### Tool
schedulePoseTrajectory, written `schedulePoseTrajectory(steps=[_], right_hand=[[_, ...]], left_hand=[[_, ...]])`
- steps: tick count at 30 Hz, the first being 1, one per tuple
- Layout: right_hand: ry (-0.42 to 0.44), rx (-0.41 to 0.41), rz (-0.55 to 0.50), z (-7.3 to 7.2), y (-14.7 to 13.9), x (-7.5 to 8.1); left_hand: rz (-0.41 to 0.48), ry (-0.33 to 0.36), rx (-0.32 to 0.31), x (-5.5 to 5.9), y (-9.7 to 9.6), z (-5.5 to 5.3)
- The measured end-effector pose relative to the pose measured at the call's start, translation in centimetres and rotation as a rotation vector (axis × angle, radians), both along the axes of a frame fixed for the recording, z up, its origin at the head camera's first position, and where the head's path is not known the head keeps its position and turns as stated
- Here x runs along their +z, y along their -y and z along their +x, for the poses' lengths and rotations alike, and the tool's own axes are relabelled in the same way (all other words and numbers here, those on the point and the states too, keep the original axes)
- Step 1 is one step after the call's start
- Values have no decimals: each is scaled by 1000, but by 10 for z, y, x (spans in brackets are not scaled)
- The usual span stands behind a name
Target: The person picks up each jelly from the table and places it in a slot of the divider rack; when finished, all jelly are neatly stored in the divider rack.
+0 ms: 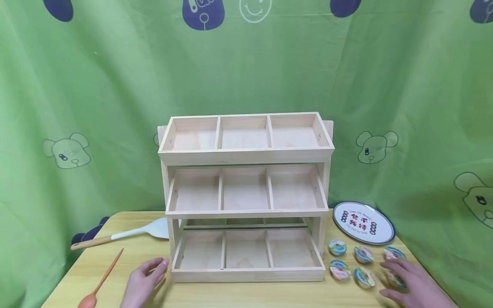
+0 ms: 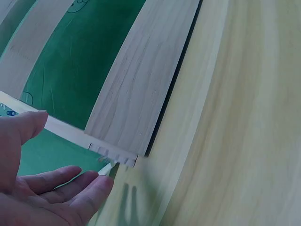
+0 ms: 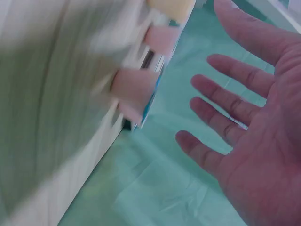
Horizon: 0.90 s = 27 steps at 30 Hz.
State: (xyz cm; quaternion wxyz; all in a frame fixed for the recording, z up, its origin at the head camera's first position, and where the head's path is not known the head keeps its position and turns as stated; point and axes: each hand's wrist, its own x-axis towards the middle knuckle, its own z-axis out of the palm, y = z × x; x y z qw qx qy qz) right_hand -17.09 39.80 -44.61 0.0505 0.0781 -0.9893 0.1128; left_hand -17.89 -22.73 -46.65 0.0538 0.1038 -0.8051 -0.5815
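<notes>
My right hand (image 1: pixel 414 284) is spread over the near right end of a group of several small jelly cups (image 1: pixel 363 277) with colourful printed lids. In the right wrist view its fingers are spread and hold nothing, and the pinkish cups (image 3: pixel 135 87) stand a little way from the fingertips. The hand partly covers one cup (image 1: pixel 396 280) in the head view. My left hand (image 1: pixel 144 282), holding nothing, is beside the lower left corner of a three-tier wooden rack (image 1: pixel 246 276). Its fingers are loosely bent, and in the left wrist view the rack's side panel (image 2: pixel 141 80) rises just beyond them.
Each rack tier has three bare compartments. A white plate (image 1: pixel 363 222) with red lettering lies behind the cups. On the left are a white spatula (image 1: pixel 131 233) with a wooden handle and an orange spoon (image 1: pixel 89 299). Green curtain (image 1: pixel 246 64) hangs behind the wooden table (image 1: pixel 215 295).
</notes>
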Motion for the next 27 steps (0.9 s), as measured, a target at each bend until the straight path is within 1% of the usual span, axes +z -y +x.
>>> schedulePoseTrajectory(steps=[3,9,11,16,18,21,25,27], right_hand=[[21,8,-13,-1,-9,-4],[36,57,-7,-5,-21,-15],[54,74,-10,-7,-24,-17],[61,103,-19,-9,-29,-19],[74,98,-10,-8,-30,-19],[69,100,9,-9,-31,-20],[11,112,37,-11,-33,-23],[5,98,41,-13,-32,-24]], left_hand=[[72,-13,0,-3,-2,-4],[98,-1,12,-7,-6,-8],[115,-5,11,-9,-7,-9],[119,-19,11,-15,-8,-10],[97,-23,11,-17,-8,-10],[57,-23,9,-17,-8,-10],[-11,-10,17,-15,-7,-9],[-29,-3,20,-15,-6,-7]])
